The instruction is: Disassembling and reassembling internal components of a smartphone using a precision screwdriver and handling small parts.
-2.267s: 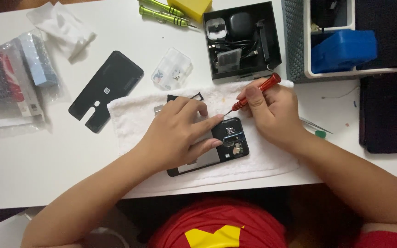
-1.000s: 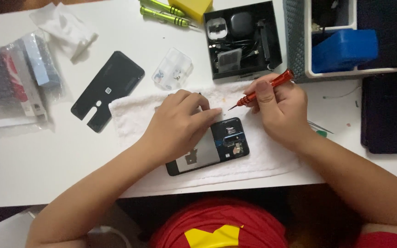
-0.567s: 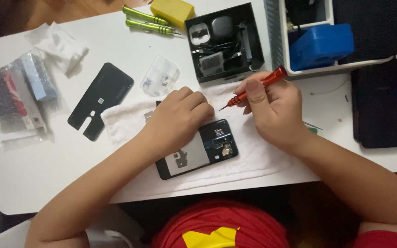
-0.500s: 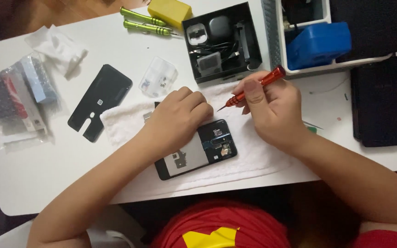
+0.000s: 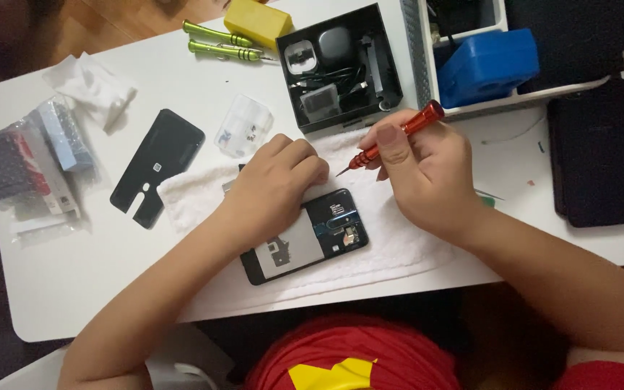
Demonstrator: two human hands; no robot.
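An opened black phone (image 5: 305,237) with its back off lies on a white towel (image 5: 384,245) at the table's near edge. My left hand (image 5: 272,182) rests curled on the phone's upper left part, fingers closed against it. Just right of it, my right hand (image 5: 427,170) holds a small red screwdriver (image 5: 395,137). Its tip points down-left and hovers above the towel, just off the phone's top edge, close to my left knuckles. The phone's detached black back cover (image 5: 157,166) lies to the left on the table.
A clear screw case (image 5: 245,126) sits behind my left hand. A black box of parts (image 5: 341,68), two green tools (image 5: 218,42), a yellow block (image 5: 258,18), a tray with a blue case (image 5: 489,65), a dark device (image 5: 597,159) at right and plastic packets (image 5: 27,170) at left surround the work.
The screwdriver tip has lifted off the phone and now hovers above its top edge. My left hand has slid slightly up the phone. The camera view has shifted.
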